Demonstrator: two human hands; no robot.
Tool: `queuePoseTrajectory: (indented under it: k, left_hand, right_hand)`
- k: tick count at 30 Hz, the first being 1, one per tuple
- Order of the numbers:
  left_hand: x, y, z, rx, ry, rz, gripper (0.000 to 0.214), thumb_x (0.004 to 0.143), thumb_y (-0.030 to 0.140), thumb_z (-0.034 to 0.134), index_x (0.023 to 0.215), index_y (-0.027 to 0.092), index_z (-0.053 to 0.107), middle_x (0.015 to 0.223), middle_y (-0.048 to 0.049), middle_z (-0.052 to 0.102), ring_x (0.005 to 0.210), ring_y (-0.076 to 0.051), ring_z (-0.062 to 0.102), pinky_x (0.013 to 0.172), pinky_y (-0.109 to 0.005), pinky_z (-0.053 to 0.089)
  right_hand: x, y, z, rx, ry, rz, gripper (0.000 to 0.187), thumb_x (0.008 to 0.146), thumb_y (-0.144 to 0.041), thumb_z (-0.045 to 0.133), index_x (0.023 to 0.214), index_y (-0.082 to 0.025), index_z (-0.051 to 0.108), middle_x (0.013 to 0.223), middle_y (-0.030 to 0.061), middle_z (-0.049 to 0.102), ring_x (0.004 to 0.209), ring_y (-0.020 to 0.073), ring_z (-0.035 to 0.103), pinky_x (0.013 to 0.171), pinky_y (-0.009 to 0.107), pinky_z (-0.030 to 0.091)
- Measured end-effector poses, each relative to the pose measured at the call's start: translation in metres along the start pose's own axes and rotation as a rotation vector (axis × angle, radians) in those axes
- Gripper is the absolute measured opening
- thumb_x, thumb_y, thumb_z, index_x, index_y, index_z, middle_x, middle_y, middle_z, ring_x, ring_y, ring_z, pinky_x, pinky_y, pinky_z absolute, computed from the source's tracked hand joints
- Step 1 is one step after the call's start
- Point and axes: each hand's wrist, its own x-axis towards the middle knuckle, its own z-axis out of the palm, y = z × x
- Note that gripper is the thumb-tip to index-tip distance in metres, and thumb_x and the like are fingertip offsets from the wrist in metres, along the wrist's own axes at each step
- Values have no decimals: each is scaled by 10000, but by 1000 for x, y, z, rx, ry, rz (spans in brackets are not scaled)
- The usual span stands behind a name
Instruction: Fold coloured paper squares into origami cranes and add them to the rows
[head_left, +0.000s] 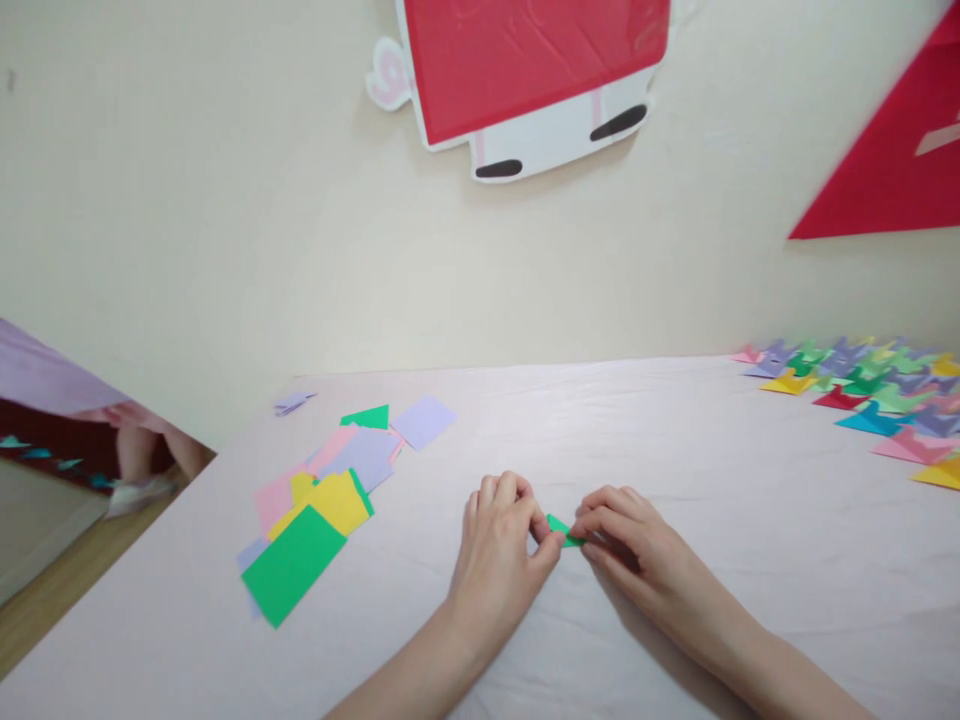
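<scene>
Between my two hands a small folded piece of green paper (561,529) rests on or just above the pale tablecloth (525,420). My left hand (504,540) pinches its left side between thumb and forefinger. From the right, my right hand (637,550) grips the other end, with thumb and fingertips closed together on it. Only a little green triangle shows between the fingertips; the rest of the paper is hidden by them.
Loose coloured paper pieces, with a green sheet (294,566) in front, overlap on the left. Rows of folded paper shapes (885,400) stand at the far right. The wall (225,200) borders the table's back. Another person's leg (136,455) shows at far left.
</scene>
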Motion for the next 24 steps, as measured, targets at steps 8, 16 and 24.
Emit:
queuePoseTrajectory:
  k: [8,16,24]
  left_hand:
    - [-2,-1,2,14,3,-4,169,801,149,642,687,200,527,948,-10,546,944,-215,470,816,-378,368]
    - [-1,1,1,45,4,-16,173,786,133,647,681,201,527,937,-5,546,933,-213,469,812,-374,370]
    - [-1,0,1,52,-3,-6,165,803,145,635,692,205,528,951,-10,546,945,-213,475,820,-374,374]
  right_hand:
    - [1,7,0,-56,5,-59,203,917,-139,489,873,-244,657,918,51,647,864,197,589,754,334,511]
    - [-16,5,-4,-351,-44,-351,305,947,-120,420,1152,-200,633,1009,86,676,882,215,599,777,354,509]
    - [-20,7,-11,-542,-14,-391,371,885,-62,411,1152,-193,633,1052,86,691,871,232,602,750,377,479]
